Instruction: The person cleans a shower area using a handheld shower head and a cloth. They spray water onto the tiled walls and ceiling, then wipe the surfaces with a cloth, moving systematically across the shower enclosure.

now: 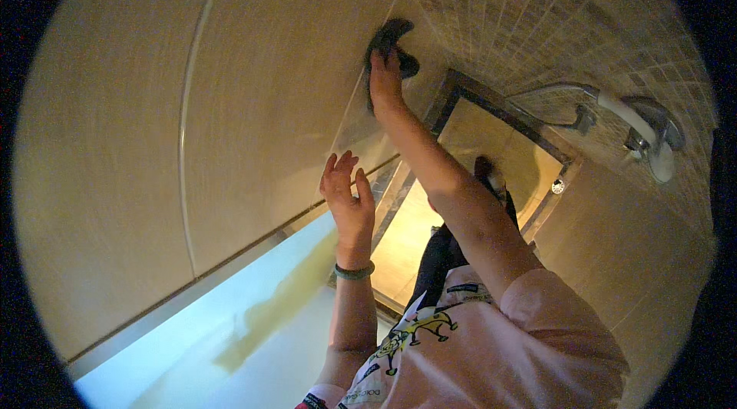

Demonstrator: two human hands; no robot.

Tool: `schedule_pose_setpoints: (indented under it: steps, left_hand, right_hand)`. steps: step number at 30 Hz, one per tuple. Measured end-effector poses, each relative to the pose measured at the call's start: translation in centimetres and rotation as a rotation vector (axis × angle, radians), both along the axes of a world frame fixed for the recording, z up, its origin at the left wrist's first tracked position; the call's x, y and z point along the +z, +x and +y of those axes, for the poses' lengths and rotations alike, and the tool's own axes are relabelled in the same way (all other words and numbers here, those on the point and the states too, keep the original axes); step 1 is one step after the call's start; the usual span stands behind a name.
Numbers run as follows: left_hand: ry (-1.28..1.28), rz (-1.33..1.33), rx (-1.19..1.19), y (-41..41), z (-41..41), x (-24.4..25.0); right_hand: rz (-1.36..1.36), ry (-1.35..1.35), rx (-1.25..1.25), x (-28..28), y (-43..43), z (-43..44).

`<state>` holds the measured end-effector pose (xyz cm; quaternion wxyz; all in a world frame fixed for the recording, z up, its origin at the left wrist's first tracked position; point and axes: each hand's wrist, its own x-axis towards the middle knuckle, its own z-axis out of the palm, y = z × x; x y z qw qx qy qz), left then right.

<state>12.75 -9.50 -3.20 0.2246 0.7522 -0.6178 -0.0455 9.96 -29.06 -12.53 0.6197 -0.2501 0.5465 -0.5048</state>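
My right hand (385, 82) presses a dark cloth (391, 40) against the beige wall panel (276, 63), near a seam and the corner with the tiled wall. The cloth hangs out in loose folds past my fingers. My left hand (345, 187) is raised lower down by the same wall, its fingers apart and nothing in it. A green bracelet (354, 271) circles my left wrist.
A hand shower (630, 115) with its hose is mounted on the tiled wall (553, 17) at the right. Below lie a dark-bordered floor (489, 127), a round drain (557, 186) and a white surface (288, 345) at the lower left.
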Motion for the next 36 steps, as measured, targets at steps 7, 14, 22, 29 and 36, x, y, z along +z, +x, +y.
schedule_pose_setpoints:
  steps: [7, 14, 22, 29, 36]
  left_hand:
    - [-0.052, 0.052, -0.016, 2.2, 4.9, -0.2]
    - [-0.023, -0.007, -0.086, 4.7, 11.0, 1.5]
    - [-0.027, 0.102, -0.201, 6.3, 14.9, 0.4]
    - [-0.224, 0.071, -0.190, 5.0, 14.0, 3.0]
    - [-0.143, 0.082, -0.231, 3.4, 10.6, 1.6]
  right_hand:
    - [0.112, 0.031, -0.049, -3.8, 6.0, 6.4]
    - [-0.002, 0.164, 0.046, -8.3, 15.2, 22.3]
    - [0.054, 0.091, 0.234, -9.5, 15.6, 26.7]
    - [0.009, -0.194, 0.158, -0.5, 12.3, 27.4]
    - [-0.059, 0.046, 0.161, -4.4, 10.3, 20.1]
